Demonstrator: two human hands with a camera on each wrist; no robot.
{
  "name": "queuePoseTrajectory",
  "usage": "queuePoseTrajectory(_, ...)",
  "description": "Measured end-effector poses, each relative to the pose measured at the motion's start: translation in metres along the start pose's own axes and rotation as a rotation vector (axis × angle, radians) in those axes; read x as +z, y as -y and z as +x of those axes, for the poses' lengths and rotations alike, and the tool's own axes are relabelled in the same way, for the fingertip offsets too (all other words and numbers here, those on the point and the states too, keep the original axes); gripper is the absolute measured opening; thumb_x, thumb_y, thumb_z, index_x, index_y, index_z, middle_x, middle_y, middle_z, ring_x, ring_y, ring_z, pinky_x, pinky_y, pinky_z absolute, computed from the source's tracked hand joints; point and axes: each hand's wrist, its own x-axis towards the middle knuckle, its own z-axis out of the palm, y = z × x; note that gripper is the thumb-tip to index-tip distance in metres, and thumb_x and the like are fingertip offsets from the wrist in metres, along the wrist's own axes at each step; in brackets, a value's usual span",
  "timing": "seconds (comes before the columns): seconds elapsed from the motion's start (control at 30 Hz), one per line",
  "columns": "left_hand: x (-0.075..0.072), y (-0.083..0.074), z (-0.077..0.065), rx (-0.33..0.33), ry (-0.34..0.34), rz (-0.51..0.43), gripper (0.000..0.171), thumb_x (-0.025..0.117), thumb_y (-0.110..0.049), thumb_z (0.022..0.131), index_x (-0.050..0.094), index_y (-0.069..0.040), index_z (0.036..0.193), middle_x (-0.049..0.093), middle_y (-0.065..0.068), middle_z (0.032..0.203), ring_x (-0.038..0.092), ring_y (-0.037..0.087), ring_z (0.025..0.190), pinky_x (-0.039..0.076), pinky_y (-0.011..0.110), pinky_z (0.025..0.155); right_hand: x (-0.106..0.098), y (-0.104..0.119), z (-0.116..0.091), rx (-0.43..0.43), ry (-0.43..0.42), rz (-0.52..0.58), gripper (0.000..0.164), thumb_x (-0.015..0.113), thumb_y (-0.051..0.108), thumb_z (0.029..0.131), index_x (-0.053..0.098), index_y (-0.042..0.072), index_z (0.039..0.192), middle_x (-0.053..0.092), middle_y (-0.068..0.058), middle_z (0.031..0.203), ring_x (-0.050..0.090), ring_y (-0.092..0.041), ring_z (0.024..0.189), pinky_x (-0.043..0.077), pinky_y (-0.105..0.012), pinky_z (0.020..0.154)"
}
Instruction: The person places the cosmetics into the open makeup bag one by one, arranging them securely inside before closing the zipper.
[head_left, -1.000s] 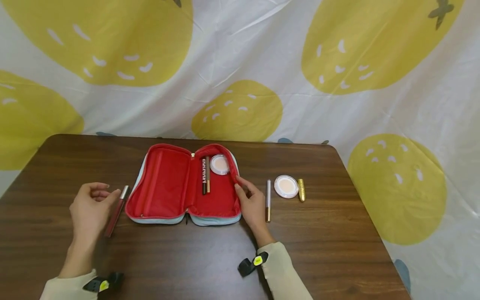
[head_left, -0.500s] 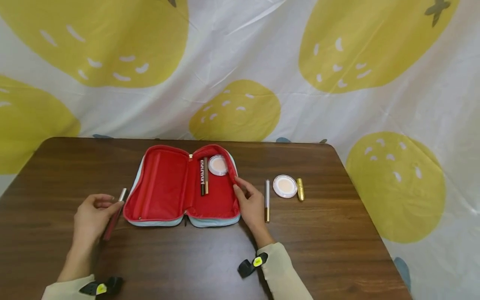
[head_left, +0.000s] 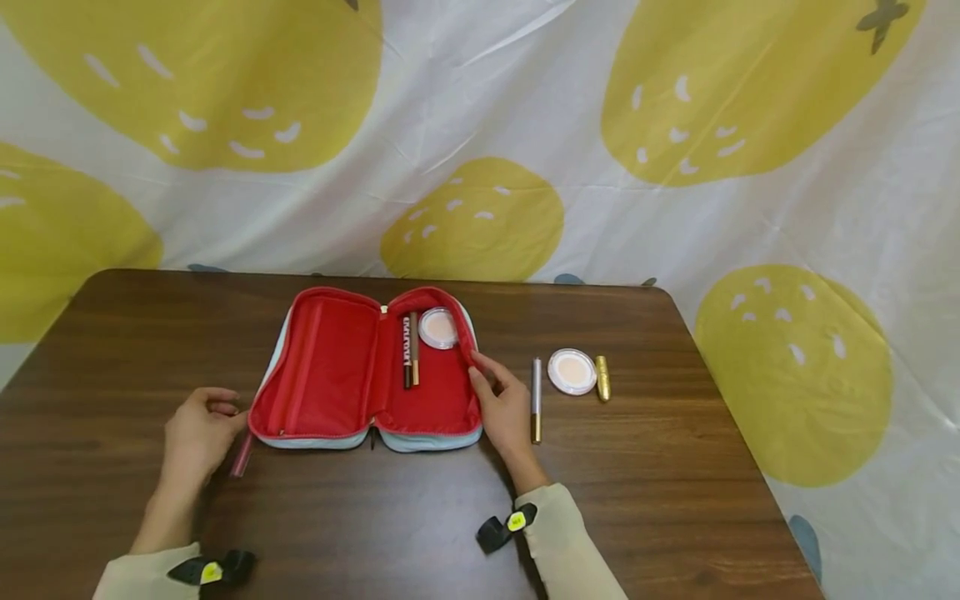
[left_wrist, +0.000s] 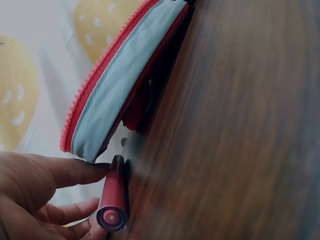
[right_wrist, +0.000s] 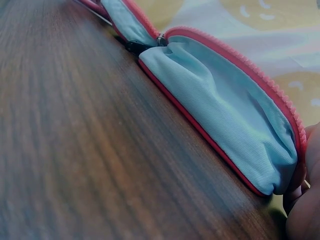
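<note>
An unzipped makeup pouch lies spread on the table, red inside and pale blue outside. At its left edge my left hand pinches a lip gloss tube, thumb tip on one side and fingers on the other. The tube's far end is hidden beside the pouch corner. My right hand grips the pouch's right rim, thumb inside and fingers round the outer wall. In the pouch's right half lie a black patterned pencil, a brown pencil and a round compact.
Right of the pouch, a silver and gold tube, a second round compact and a small gold tube lie on the wooden table. A lemon-print curtain hangs behind the table's back edge.
My left hand has come down onto the lip gloss and shifted right with it, against the pouch's left edge. The right hand keeps its grip on the pouch.
</note>
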Motion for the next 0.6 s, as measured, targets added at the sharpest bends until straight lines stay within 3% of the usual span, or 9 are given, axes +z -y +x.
queuePoseTrajectory(0.3,-0.0024,0.0013,0.0027,0.014,-0.023,0.029,0.031,0.07,-0.014,0.08,0.063,0.008,0.1,0.066,0.016,0.08,0.055,0.009,0.062,0.04,0.031,0.06,-0.0006,-0.0021,0.0004,0.0,0.003,0.016,0.027,0.061,0.003,0.092,0.066,-0.002,0.118,0.058,-0.024,0.072,0.047,-0.011,0.054,0.038,-0.017,0.049)
queuePoseTrajectory(0.5,-0.0026,0.0058,0.0037,0.009,-0.031,0.065,0.027,0.07,-0.016,0.081,0.066,0.007,0.094,0.067,0.016,0.075,0.06,0.024,0.064,0.039,0.041,0.065,-0.0005,-0.0018,0.0008,0.0,0.006,0.02,0.027,0.061,0.003,0.092,0.066,-0.002,0.118,0.058,-0.023,0.071,0.047,-0.011,0.055,0.038,-0.017,0.049)
queuePoseTrajectory(0.6,-0.0013,0.0073,0.0046,0.004,-0.043,0.068,0.027,0.071,-0.016,0.081,0.067,0.007,0.094,0.067,0.015,0.075,0.06,0.025,0.065,0.038,0.041,0.065,-0.0008,-0.0014,0.001,-0.004,0.008,0.022,0.027,0.061,0.003,0.092,0.065,-0.002,0.119,0.059,-0.024,0.073,0.047,-0.011,0.055,0.038,-0.017,0.049)
